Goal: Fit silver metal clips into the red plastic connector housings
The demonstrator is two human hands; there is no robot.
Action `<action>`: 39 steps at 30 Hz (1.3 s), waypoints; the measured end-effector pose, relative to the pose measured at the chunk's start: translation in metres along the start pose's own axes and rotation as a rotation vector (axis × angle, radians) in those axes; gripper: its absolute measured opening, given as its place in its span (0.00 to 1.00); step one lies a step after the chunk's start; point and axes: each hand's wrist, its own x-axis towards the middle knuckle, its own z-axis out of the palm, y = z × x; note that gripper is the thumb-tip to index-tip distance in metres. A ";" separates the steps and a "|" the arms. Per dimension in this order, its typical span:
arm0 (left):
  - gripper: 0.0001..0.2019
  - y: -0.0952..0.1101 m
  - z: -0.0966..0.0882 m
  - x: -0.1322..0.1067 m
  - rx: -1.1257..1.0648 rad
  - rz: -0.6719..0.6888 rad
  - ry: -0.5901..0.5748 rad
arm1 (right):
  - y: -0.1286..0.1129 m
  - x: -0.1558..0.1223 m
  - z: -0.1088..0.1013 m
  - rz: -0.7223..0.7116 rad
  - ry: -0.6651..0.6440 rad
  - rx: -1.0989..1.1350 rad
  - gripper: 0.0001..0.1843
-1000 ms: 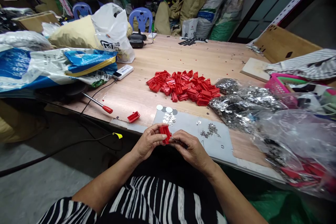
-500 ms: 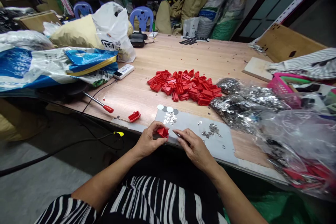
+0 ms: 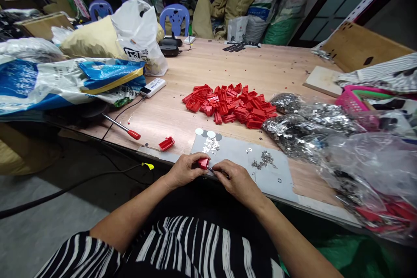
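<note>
My left hand [image 3: 186,169] is closed around a small red plastic housing [image 3: 203,163] at the table's front edge. In my right hand [image 3: 235,179] I pinch a thin dark metal tool [image 3: 210,169], its tip at the open end of the housing; its exact kind is too small to tell. Just beyond my hands, on a grey mat [image 3: 236,150], lie a little heap of flat silvery plates [image 3: 211,144] and a cluster of small metal parts [image 3: 264,159]. One more red housing [image 3: 167,143] sits alone to the left.
A large pile of red housings [image 3: 230,104] occupies the table's middle. Clear bags of metal parts [image 3: 293,132] and a pink basket [image 3: 353,102] stand at the right. At the left are a red-tipped lever [image 3: 133,134], a white device [image 3: 153,87] and stuffed sacks [image 3: 94,41].
My right hand has shifted its fingers and brought the dark tool up to the housing. My left hand has turned the housing slightly. The piles look unchanged.
</note>
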 end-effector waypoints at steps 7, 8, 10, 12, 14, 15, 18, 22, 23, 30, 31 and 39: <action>0.14 -0.001 0.000 0.002 -0.030 0.002 -0.018 | -0.010 0.005 0.001 0.109 -0.023 -0.056 0.09; 0.14 -0.002 0.000 0.002 -0.032 0.003 -0.017 | -0.013 0.006 0.002 0.140 -0.023 -0.069 0.08; 0.14 -0.002 0.001 0.002 -0.030 0.001 -0.008 | -0.019 0.008 0.004 0.192 -0.019 -0.103 0.08; 0.14 -0.003 0.001 0.002 -0.020 0.000 0.002 | -0.023 0.008 0.005 0.218 -0.016 -0.138 0.07; 0.14 -0.003 0.002 0.002 -0.013 0.012 0.007 | -0.023 0.006 0.007 0.213 -0.018 -0.138 0.07; 0.13 -0.003 0.002 0.002 -0.015 0.021 0.012 | -0.022 0.005 0.007 0.199 -0.014 -0.117 0.07; 0.13 0.000 0.004 -0.002 -0.064 0.035 0.062 | -0.016 0.000 0.006 0.105 0.033 0.026 0.10; 0.13 0.011 0.009 -0.010 -0.371 -0.054 0.171 | -0.016 -0.008 -0.005 0.051 0.055 0.237 0.10; 0.11 0.015 0.011 -0.011 -0.513 -0.098 0.197 | -0.017 -0.010 -0.009 0.057 0.032 0.284 0.10; 0.11 0.032 0.023 -0.014 -1.307 -0.356 0.132 | -0.029 -0.015 -0.018 0.056 -0.030 0.371 0.21; 0.10 0.033 0.025 -0.014 -1.330 -0.370 0.132 | -0.029 -0.015 -0.017 0.053 -0.022 0.361 0.21; 0.05 0.040 0.033 -0.014 -1.469 -0.468 0.208 | -0.033 -0.014 -0.018 0.006 0.070 0.315 0.16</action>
